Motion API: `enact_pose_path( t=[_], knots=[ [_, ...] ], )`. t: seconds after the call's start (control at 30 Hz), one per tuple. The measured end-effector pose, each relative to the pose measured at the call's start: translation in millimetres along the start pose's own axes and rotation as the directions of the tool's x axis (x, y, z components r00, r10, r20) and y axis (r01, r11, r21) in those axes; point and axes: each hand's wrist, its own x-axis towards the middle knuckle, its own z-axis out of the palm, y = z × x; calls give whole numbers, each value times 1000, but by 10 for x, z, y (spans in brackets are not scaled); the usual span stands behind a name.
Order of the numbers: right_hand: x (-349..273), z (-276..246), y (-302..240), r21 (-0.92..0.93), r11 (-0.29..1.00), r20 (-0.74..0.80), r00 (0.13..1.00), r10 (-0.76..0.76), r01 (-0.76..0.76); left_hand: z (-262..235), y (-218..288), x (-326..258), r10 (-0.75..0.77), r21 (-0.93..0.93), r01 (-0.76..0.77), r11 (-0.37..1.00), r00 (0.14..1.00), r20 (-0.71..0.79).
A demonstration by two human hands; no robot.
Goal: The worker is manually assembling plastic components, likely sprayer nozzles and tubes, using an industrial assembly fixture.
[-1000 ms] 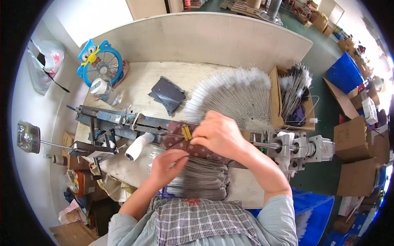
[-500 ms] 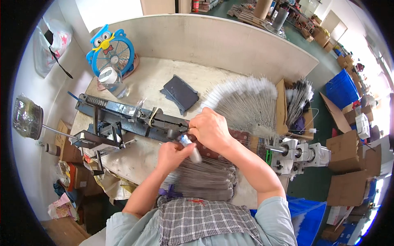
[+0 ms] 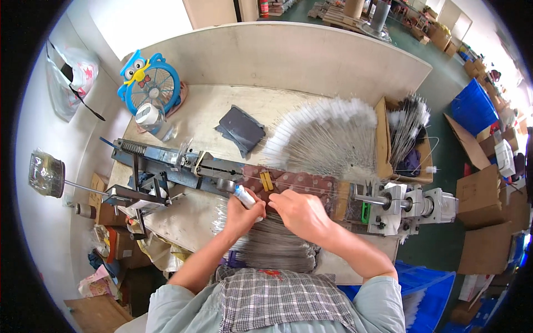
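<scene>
My left hand (image 3: 240,217) is closed around a slim white tube with blue markings (image 3: 244,195), its upper end next to the metal bench fixture (image 3: 166,161). Beside it, my right hand (image 3: 302,213) has its fingertips pinched together; what lies between them, if anything, is too small to make out. Both hands are over a thick bundle of thin grey wires (image 3: 280,244) at the table's near edge. Just beyond the hands, a yellow block-like piece (image 3: 267,180) rests on a brown dotted cloth (image 3: 311,183).
White-tipped wire brushes (image 3: 327,133) fan out at the far right, beside a cardboard box (image 3: 383,141) holding more. A motorised clamp unit (image 3: 405,205) stands at the right end. Dark folded cloth (image 3: 241,129), a blue fan (image 3: 151,83) and a jar (image 3: 151,117) sit behind the fixture.
My right hand has moved from the fixture's end toward me and slightly right, uncovering the yellow piece. My left hand, still around the tube, has shifted slightly; the tube is tilted differently.
</scene>
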Motion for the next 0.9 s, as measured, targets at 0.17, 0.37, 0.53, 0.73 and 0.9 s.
enact_pose_path(
  t=[0.17,0.37,0.53,0.73,0.9],
  knots=[
    [302,609,307,-50,984,-276,950,150,-170,-158,115,21,-27,504,10,863,999,26],
    [207,533,258,-7,1000,-56,998,26,-27,-923,116,-206,-140,-101,107,989,899,-414],
    [167,272,138,91,996,35,999,22,-25,-1685,76,-414,-386,-533,109,839,809,-443],
    [182,248,75,116,992,72,997,41,-49,-1864,41,-420,-398,-588,40,808,773,-494],
    [140,70,-9,112,993,99,994,37,-48,-1719,-44,-380,-293,-513,-76,855,745,-599]
  ],
)
